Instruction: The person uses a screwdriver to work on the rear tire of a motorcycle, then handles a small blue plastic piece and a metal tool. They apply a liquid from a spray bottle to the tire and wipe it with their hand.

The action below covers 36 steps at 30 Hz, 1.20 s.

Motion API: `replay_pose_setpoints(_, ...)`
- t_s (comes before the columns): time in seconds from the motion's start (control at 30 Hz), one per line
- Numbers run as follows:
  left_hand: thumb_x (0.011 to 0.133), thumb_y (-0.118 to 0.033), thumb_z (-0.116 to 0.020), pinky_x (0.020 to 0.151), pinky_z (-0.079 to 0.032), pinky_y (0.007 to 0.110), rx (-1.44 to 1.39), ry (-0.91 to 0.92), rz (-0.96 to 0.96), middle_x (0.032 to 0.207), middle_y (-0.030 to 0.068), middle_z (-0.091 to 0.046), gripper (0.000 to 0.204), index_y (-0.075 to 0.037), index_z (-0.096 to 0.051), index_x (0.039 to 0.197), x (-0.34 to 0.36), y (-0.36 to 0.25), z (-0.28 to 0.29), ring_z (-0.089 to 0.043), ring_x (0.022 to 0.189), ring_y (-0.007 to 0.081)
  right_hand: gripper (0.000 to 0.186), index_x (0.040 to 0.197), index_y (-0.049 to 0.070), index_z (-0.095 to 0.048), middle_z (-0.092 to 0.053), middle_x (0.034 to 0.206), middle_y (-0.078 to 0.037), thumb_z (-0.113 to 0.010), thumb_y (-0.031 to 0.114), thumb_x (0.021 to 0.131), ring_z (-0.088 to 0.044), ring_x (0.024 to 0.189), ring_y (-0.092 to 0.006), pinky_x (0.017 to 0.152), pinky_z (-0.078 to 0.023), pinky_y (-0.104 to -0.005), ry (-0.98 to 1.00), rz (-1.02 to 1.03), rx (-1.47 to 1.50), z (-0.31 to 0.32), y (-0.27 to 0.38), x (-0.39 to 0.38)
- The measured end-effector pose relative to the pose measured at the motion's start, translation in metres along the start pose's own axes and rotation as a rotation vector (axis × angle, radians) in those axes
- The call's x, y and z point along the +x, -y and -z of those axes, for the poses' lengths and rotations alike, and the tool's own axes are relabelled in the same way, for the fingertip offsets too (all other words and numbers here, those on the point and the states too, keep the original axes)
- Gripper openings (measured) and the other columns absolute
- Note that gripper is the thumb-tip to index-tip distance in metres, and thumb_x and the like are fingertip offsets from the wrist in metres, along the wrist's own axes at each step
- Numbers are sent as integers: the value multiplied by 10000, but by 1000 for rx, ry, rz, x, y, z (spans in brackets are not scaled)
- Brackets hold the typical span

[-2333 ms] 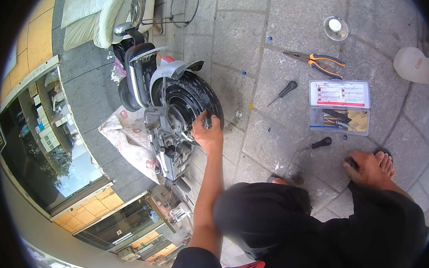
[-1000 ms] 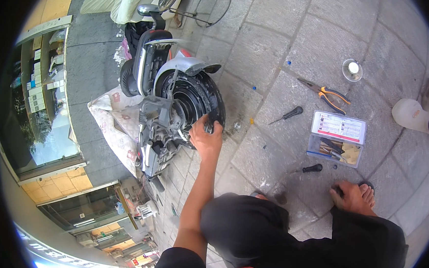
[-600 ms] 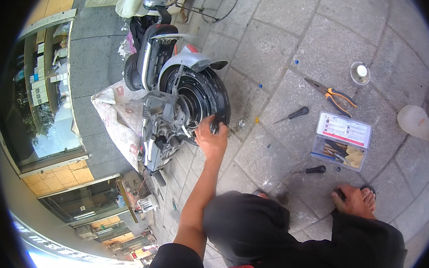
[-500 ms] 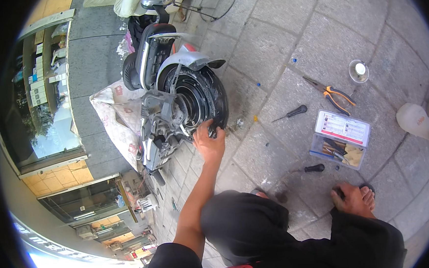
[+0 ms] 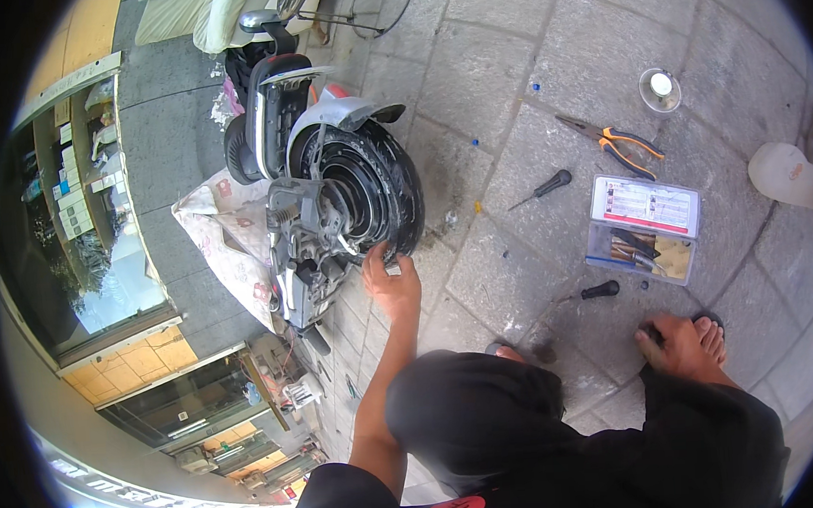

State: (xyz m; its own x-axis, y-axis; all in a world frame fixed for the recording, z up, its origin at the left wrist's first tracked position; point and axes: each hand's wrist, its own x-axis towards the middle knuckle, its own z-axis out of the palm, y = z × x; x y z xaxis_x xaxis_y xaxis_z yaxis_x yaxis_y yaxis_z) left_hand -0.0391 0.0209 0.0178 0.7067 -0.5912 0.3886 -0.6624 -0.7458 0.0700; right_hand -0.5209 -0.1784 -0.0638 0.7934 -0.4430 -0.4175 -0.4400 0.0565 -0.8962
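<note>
My left hand (image 5: 393, 290) is at the near edge of a black tire (image 5: 408, 187) on a motor scooter (image 5: 279, 122), its thumb and fingers curled against the rubber. The wheel's round rim faces me, beside a silver mudguard and dirty metal engine parts. Low on the right, my right hand (image 5: 680, 349) rests next to my sandaled foot (image 5: 710, 336), its fingers curled round a small dark thing that I cannot make out. Ahead of that hand lies a black-handled tool (image 5: 600, 289).
An open clear repair-kit box (image 5: 642, 230) sits on the paving, with orange-handled pliers (image 5: 616, 141), a black-handled screwdriver (image 5: 548, 186) and a small round jar (image 5: 660, 90) beyond it. Another person's foot (image 5: 786, 175) stands at right. A patterned cloth (image 5: 229, 237) lies behind the scooter.
My left hand stays at the tire's near edge, its fingers slightly shifted. The whole view has tilted a little. My right hand keeps its place beside my foot.
</note>
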Motion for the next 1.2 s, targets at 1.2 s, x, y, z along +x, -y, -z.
replay_pose_setpoints(1.2, 810, -182, -774, 990, -488, 498, -67, 43, 27, 1159, 132, -726, 390, -92, -733, 1187, 30, -20, -23, -648, 1059, 365, 239, 1054, 28, -734, -748, 934, -200, -786, 233, 941, -752, 849, -377, 768, -588, -445, -3, 7, -2, -4, -6, 2)
